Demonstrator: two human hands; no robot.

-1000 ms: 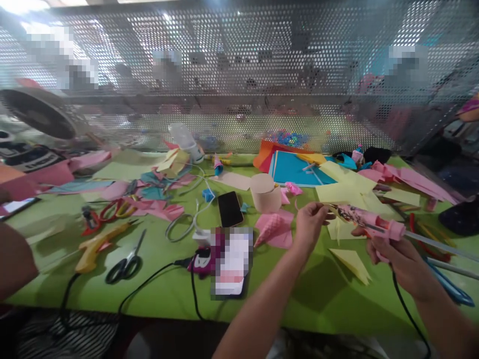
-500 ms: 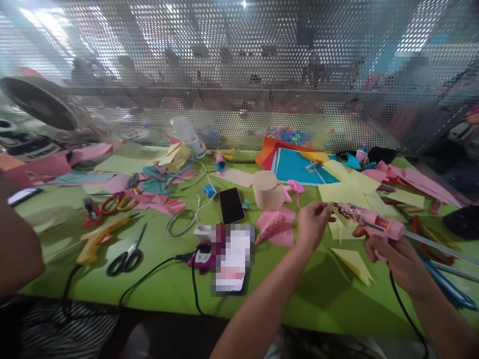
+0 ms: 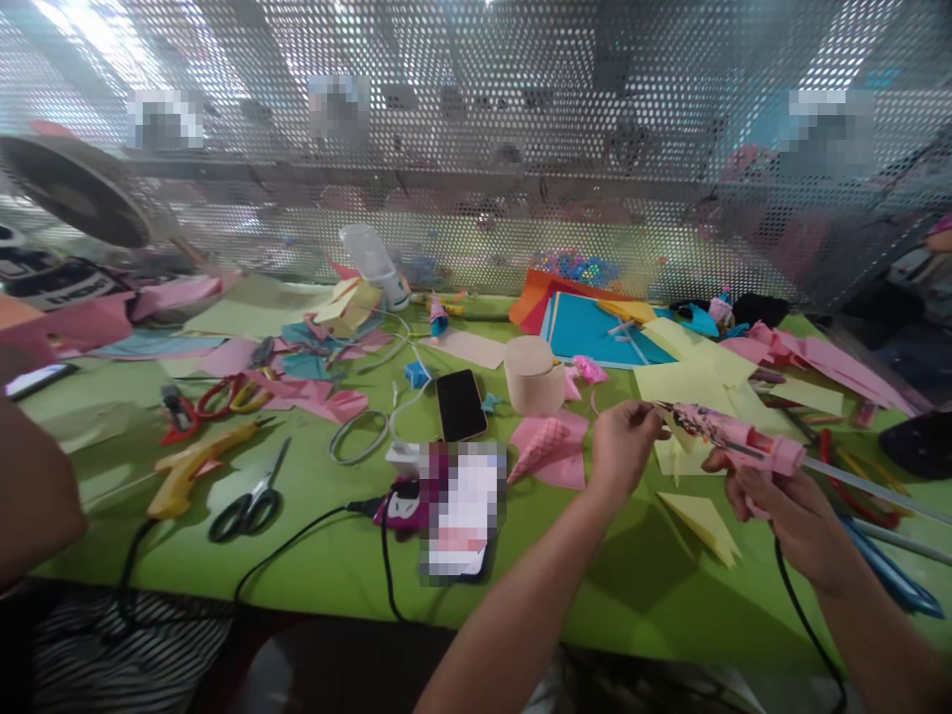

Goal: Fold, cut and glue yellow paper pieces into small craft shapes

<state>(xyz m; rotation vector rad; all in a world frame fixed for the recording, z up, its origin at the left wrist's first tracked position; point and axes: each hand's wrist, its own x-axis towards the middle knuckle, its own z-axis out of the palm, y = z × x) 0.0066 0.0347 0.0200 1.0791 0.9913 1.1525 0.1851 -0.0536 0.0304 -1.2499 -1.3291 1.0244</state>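
Observation:
My right hand (image 3: 780,501) is wrapped round a pink hot glue gun (image 3: 744,441), whose nozzle points left and whose clear glue stick juts out behind. Close to the nozzle tip, my left hand (image 3: 629,436) is closed in a pinch; what its fingers hold is too small and hidden to name. Below the hands a folded yellow paper piece (image 3: 699,526) lies on the green table (image 3: 587,625). A pink patterned paper cone (image 3: 541,448) rests on a pink sheet left of my left hand, near a round cream-coloured box (image 3: 534,377).
Scissors (image 3: 249,506), a yellow glue gun (image 3: 189,471), a power strip (image 3: 406,506), a lit phone (image 3: 468,511) and a dark phone (image 3: 461,407) lie to the left. Blue sheets (image 3: 595,332) and paper scraps spread behind. Another person's arm (image 3: 34,486) reaches in at left.
The view has shifted very slightly. Both my hands and the pink glue gun hold nearly the same position, with the nozzle still beside my left fingertips.

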